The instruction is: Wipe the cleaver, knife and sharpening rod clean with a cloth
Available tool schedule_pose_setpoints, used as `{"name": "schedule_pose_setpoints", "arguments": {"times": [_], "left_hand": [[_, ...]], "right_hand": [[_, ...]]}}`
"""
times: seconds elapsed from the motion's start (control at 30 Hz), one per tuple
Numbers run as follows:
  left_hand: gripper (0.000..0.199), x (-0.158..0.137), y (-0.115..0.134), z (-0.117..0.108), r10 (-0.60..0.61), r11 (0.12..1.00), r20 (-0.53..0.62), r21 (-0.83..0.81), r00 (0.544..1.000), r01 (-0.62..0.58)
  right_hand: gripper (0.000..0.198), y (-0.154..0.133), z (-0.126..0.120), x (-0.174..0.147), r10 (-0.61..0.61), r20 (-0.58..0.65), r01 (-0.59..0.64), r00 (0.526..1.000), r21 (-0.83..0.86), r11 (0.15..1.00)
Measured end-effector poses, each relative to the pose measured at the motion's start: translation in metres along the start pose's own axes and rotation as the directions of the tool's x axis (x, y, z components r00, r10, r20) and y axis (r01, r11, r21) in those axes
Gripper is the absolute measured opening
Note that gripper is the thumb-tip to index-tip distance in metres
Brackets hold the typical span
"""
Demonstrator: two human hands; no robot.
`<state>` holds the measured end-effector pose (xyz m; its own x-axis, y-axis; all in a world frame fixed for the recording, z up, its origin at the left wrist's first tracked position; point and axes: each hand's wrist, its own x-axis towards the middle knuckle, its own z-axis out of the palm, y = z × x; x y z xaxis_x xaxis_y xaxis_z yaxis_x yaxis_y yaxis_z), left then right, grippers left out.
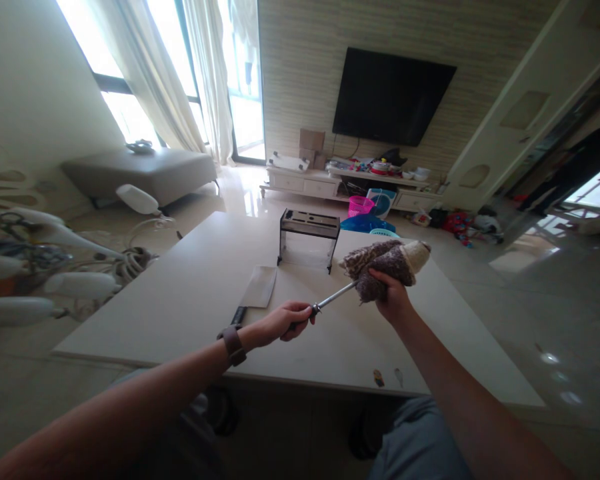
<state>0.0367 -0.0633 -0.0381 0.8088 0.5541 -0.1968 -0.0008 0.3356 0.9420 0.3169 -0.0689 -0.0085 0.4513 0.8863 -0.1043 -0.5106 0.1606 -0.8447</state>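
Note:
My left hand (294, 321) is closed around the dark handle of a sharpening steel (337, 294), whose metal rod slants up to the right. The rod's far end is hidden in a brown and cream cloth (387, 267). My right hand (393, 297) grips that bunched cloth around the rod, thumb on top. Both hands are above the white table. A cleaver (259, 288) lies flat left of my hands, its black handle partly behind my left wrist. Beyond it stands a clear-sided box (307, 240) with a slotted dark top.
Two small items, one yellowish (378, 378), lie near the front edge of the white table (180, 300). White lamp-like parts and coiled cables (137, 260) are on the left. Past the table are a pink basket (360, 205) and a low TV cabinet (305, 183). A person (570, 167) is at far right.

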Motion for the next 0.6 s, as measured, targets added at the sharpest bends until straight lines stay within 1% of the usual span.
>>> {"name": "schedule_pose_setpoints", "arguments": {"times": [0.13,0.37,0.47,0.6], "left_hand": [[0.035,-0.001,0.0,-0.003,-0.005,1.0,0.006,0.026,1.0,0.005],[0.036,-0.005,0.003,-0.009,-0.011,0.995,-0.017,0.104,1.0,0.013],[0.036,-0.007,0.005,-0.009,0.034,0.988,-0.069,0.153,0.997,-0.023],[0.035,-0.003,0.006,-0.006,0.137,0.978,-0.178,0.18,0.975,-0.104]], "right_hand": [[0.032,-0.005,-0.006,0.006,-0.008,-0.02,0.008,1.0,0.008,1.0],[0.029,-0.012,-0.014,0.015,-0.089,-0.021,0.089,0.996,0.012,0.996],[0.029,-0.016,-0.015,0.014,-0.087,-0.021,0.087,0.996,0.017,0.996],[0.033,-0.013,-0.009,0.007,-0.031,-0.011,0.032,0.999,0.035,0.999]]}}
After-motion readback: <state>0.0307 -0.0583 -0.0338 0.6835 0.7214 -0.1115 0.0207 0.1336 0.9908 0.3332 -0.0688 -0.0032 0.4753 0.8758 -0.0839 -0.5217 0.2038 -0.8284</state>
